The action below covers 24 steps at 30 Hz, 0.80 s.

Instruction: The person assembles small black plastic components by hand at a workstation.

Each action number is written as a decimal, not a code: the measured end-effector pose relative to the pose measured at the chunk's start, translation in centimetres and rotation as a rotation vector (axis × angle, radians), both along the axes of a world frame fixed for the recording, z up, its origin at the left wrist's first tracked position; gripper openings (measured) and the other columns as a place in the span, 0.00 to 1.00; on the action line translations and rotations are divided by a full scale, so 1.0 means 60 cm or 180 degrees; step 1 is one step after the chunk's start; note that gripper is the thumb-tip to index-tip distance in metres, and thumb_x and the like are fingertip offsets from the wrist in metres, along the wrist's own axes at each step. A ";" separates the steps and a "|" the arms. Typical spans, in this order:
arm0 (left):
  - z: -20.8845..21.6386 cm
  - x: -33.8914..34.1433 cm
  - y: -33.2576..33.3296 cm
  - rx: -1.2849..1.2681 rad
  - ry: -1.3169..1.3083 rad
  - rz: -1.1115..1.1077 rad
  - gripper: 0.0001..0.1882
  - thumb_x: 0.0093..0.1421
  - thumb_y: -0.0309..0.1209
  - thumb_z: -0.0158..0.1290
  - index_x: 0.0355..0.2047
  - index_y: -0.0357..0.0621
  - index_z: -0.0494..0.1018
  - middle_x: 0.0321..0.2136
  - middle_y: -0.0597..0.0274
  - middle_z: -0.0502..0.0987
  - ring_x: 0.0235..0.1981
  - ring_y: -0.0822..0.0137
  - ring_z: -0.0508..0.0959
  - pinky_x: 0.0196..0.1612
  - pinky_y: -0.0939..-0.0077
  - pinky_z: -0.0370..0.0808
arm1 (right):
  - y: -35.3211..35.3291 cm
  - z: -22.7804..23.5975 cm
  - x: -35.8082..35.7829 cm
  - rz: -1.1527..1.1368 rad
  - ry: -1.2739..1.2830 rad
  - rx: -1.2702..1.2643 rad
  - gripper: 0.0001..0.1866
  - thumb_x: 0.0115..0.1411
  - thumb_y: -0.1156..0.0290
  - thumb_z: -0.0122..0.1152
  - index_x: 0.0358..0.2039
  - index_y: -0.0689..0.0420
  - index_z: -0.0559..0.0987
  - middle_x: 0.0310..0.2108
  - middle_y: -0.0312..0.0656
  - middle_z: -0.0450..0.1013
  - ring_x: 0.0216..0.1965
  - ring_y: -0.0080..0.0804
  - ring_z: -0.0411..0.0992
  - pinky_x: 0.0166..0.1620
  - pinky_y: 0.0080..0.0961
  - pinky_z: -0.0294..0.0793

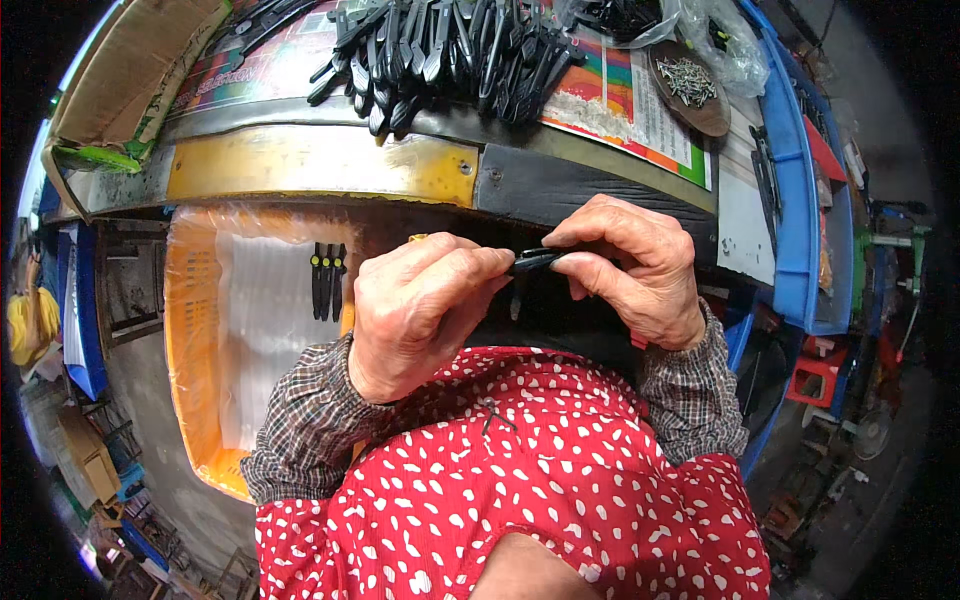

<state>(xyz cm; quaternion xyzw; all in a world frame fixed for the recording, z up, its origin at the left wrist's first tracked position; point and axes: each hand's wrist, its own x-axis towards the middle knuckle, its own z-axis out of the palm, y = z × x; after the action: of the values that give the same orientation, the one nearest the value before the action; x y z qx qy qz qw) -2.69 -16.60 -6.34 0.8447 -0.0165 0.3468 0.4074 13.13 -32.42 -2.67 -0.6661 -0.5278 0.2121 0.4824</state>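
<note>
Between my two hands, in front of the bench edge, is a slim black plastic piece (534,262); its exact kind is partly covered by my fingers. My left hand (418,300) pinches its left end between thumb and fingertips. The thumb and forefinger of my right hand (632,262) close on its other end. Beyond them, a heap of long black plastic handle-like pieces (440,50) lies on the bench. To the left of my left hand, several black pieces with yellow dots (328,280) lie side by side on white sheeting in an orange plastic crate (190,330).
A brown dish (715,115) of small screws or nails (688,82) sits at the bench's right, beside a clear plastic bag (735,45). The metal-faced bench edge (320,163) runs just beyond my hands. A cardboard box (130,75) is far left; a blue tray (793,190) stands right.
</note>
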 end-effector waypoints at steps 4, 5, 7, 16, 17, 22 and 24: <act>-0.001 0.000 0.001 0.0098 0.0019 -0.0006 0.12 0.48 0.16 0.61 0.35 0.38 0.78 0.25 0.55 0.79 0.25 0.61 0.80 0.27 0.73 0.75 | 0.003 0.002 -0.001 0.0066 0.0007 -0.0082 0.07 0.55 0.81 0.64 0.35 0.66 0.79 0.26 0.40 0.72 0.23 0.22 0.73 0.26 0.18 0.71; -0.002 0.001 0.001 0.0141 -0.0009 0.0012 0.12 0.48 0.16 0.61 0.35 0.38 0.79 0.25 0.55 0.79 0.24 0.61 0.80 0.27 0.73 0.75 | 0.003 0.001 -0.001 0.0066 0.0008 -0.0085 0.07 0.55 0.81 0.64 0.35 0.66 0.79 0.26 0.40 0.72 0.23 0.22 0.73 0.26 0.18 0.71; -0.002 0.001 0.002 0.0182 -0.0038 0.0029 0.12 0.48 0.16 0.61 0.35 0.38 0.79 0.25 0.55 0.79 0.24 0.61 0.80 0.26 0.73 0.75 | 0.002 0.000 -0.003 -0.0008 0.0133 -0.0092 0.06 0.55 0.81 0.64 0.35 0.66 0.79 0.27 0.40 0.73 0.23 0.21 0.73 0.25 0.17 0.72; -0.001 0.001 0.003 0.0255 -0.0058 0.0043 0.13 0.47 0.16 0.62 0.35 0.39 0.79 0.25 0.55 0.79 0.24 0.61 0.80 0.26 0.72 0.75 | 0.002 -0.003 -0.005 -0.0065 0.0115 -0.0047 0.06 0.56 0.82 0.63 0.35 0.66 0.79 0.27 0.40 0.72 0.22 0.21 0.73 0.25 0.17 0.72; 0.000 0.000 0.003 0.0238 -0.0029 0.0027 0.13 0.47 0.16 0.62 0.35 0.39 0.79 0.25 0.55 0.79 0.25 0.61 0.80 0.26 0.72 0.75 | 0.002 -0.003 -0.005 -0.0067 0.0119 -0.0048 0.06 0.56 0.82 0.63 0.35 0.66 0.79 0.27 0.40 0.72 0.22 0.21 0.73 0.25 0.17 0.72; -0.004 0.001 0.005 0.0150 -0.0002 -0.0053 0.12 0.48 0.16 0.61 0.35 0.38 0.79 0.25 0.55 0.79 0.25 0.61 0.80 0.27 0.73 0.75 | 0.002 -0.001 0.001 0.0164 -0.0076 -0.0111 0.07 0.55 0.86 0.62 0.36 0.68 0.79 0.30 0.42 0.73 0.24 0.21 0.74 0.26 0.15 0.73; -0.006 0.000 0.005 -0.0021 0.0119 -0.0109 0.12 0.48 0.15 0.61 0.35 0.38 0.79 0.26 0.54 0.79 0.26 0.61 0.81 0.28 0.73 0.76 | 0.000 -0.002 0.000 0.0152 -0.0095 -0.0108 0.07 0.55 0.86 0.62 0.36 0.68 0.79 0.30 0.42 0.73 0.24 0.21 0.74 0.27 0.15 0.73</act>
<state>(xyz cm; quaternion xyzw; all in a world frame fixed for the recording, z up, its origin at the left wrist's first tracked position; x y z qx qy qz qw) -2.69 -16.28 -6.69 0.8493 -0.0222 0.3239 0.4163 13.10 -32.42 -2.77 -0.6645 -0.5471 0.2225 0.4578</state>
